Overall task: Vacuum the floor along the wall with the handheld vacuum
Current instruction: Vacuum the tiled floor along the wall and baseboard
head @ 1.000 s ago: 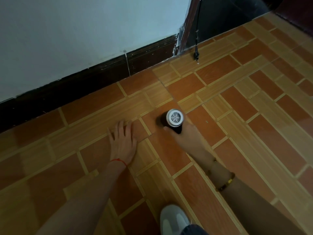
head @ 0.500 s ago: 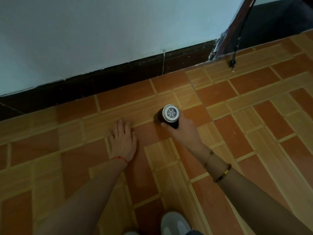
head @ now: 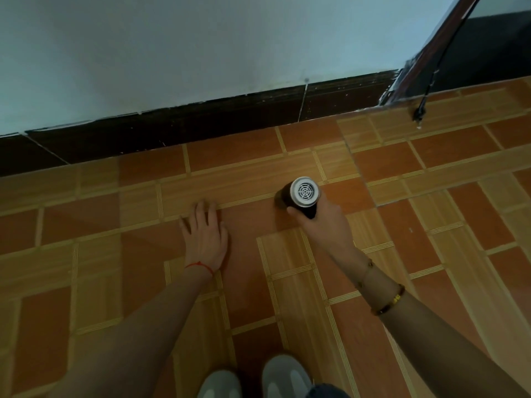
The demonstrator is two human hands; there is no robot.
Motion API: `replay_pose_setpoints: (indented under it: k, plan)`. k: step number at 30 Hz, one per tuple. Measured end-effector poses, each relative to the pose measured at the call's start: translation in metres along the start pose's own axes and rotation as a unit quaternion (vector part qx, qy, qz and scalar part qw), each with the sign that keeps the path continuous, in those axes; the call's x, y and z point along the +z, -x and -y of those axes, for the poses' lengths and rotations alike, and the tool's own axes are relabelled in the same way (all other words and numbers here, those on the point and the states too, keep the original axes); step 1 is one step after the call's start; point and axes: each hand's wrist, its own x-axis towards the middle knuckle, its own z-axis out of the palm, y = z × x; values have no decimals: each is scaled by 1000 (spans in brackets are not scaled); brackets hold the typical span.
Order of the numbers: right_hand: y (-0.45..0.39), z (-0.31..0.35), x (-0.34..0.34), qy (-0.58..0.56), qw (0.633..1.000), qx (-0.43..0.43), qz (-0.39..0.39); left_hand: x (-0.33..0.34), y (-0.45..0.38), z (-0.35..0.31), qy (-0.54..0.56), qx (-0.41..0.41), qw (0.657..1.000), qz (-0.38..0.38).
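The handheld vacuum point(head: 302, 193) is a short black cylinder with a round silver grille at its rear end, which faces me. It points down onto the orange and tan tiled floor point(head: 382, 282), roughly a tile's width from the dark skirting point(head: 201, 130) under the pale wall point(head: 201, 47). My right hand point(head: 321, 222) is wrapped around the vacuum's body from behind. My left hand point(head: 205, 237) lies flat on the floor to the left of the vacuum, fingers spread, palm down, holding nothing.
A dark cable point(head: 431, 76) hangs down by a reddish door frame point(head: 425, 53) at the top right, its plug end just above the floor. Two grey shoes point(head: 253, 377) show at the bottom edge. Floor stretches left and right along the wall.
The view has swung so the wall runs more level across the frame. The vacuum and my right hand stay on about the same tile; my left hand stays flat on the floor.
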Motion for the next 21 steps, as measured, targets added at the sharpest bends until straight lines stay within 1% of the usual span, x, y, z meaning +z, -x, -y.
replay_pose_setpoints:
  k: [2,4,8,11,13,18,21]
  plan:
    - [2,-1,-2,-1,1000,5,-11,0,2,4,5,-9,1000,-3]
    - [4,1,0,1,1000,-5,2,1,5,7,8,-19,1000,-2]
    - [11,15,10,-3,997,-26,79,3,8,15,10,-29,999,-9]
    - [12,22,21,-6,993,-50,107,5,11,20,9,-21,1000,-13]
    - [9,25,22,-12,994,-51,100,6,13,21,8,-16,1000,-14]
    - [-11,30,19,-33,998,-30,49,5,14,28,-4,-12,1000,-19]
    - [-19,35,23,-39,997,-38,45,2,15,38,-16,-21,999,-24]
